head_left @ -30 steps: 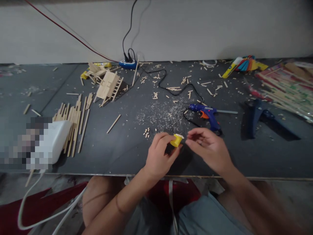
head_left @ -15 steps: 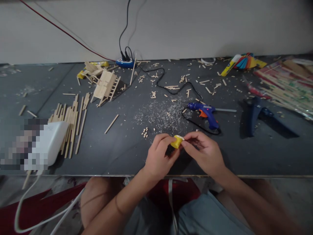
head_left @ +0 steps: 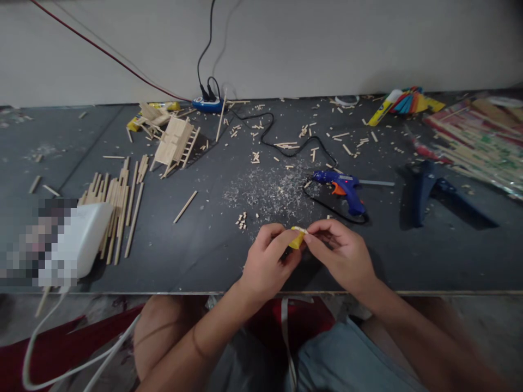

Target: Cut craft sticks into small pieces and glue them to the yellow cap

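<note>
Close to the front edge of the table, my left hand (head_left: 269,258) is closed around a small yellow rounded piece (head_left: 296,241) with pale bits along its upper rim. From the other side, the thumb and forefinger of my right hand (head_left: 341,253) pinch at that pale rim. Fingers hide much of the piece, and its kind is not clear. Just beyond my hands lies a blue glue gun (head_left: 345,188) with an orange trigger and a lit red light. Left of it, a small heap of cut stick bits (head_left: 241,220) rests on the dark table (head_left: 204,261).
Wooden sticks (head_left: 118,218) lie beside a white device (head_left: 96,228) at left. Behind them stands a small stick-built model (head_left: 175,142). A power strip (head_left: 207,103) sits at the wall. To the right are a dark blue tool (head_left: 425,193), a glue tube (head_left: 384,109) and packaged sticks (head_left: 482,141).
My left thumb has slid further over the yellow piece, which now shows less yellow and more of its pale rim. My right hand stays nearly still; the view has shifted very slightly.
</note>
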Demonstrator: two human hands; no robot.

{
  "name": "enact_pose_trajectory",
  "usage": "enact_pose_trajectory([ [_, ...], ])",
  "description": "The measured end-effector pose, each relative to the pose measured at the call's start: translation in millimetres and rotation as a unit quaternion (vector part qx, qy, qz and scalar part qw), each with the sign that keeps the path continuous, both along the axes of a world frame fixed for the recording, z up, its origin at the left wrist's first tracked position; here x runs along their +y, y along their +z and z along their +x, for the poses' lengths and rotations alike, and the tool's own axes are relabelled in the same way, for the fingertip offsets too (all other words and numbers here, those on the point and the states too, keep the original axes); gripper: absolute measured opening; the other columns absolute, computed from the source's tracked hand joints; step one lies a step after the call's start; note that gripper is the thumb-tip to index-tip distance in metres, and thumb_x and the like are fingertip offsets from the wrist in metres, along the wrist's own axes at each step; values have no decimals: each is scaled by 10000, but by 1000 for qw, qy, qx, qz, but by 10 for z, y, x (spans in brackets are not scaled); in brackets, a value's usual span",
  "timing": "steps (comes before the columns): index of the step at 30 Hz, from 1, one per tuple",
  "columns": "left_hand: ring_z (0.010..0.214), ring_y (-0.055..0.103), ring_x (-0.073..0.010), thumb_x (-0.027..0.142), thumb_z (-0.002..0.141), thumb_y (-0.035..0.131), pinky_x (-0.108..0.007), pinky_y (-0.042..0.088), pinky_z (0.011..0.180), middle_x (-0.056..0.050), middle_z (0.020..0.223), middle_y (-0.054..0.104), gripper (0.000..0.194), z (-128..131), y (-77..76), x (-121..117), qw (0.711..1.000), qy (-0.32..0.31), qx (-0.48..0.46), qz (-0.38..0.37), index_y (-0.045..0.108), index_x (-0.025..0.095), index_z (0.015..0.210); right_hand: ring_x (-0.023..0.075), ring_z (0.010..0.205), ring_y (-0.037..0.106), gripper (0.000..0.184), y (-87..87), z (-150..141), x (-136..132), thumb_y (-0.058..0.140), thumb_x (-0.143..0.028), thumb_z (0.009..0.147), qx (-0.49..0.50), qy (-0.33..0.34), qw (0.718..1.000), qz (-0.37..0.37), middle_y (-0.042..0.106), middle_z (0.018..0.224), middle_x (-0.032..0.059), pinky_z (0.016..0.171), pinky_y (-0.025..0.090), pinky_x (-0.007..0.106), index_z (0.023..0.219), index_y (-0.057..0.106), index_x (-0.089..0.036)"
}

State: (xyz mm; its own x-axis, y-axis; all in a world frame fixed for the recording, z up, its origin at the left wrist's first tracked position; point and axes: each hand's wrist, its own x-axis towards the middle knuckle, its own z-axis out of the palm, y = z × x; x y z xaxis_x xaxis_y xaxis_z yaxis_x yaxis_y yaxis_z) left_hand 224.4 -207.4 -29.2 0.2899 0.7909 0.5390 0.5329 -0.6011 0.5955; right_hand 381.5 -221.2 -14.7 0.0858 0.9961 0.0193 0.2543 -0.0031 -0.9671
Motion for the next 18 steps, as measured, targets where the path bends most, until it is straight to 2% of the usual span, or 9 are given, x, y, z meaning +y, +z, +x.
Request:
enact_pose_trajectory([
  [18, 777, 554, -96, 101, 770, 594, -198, 513, 671, -26, 893, 519, 302, 8, -19, 9, 999, -17, -6, 30, 564, 218, 1047, 134, 668, 616, 70, 7, 8, -11, 620, -283, 797, -9, 7, 1000, 15, 649, 749, 5, 631, 511, 245, 809, 617, -214],
])
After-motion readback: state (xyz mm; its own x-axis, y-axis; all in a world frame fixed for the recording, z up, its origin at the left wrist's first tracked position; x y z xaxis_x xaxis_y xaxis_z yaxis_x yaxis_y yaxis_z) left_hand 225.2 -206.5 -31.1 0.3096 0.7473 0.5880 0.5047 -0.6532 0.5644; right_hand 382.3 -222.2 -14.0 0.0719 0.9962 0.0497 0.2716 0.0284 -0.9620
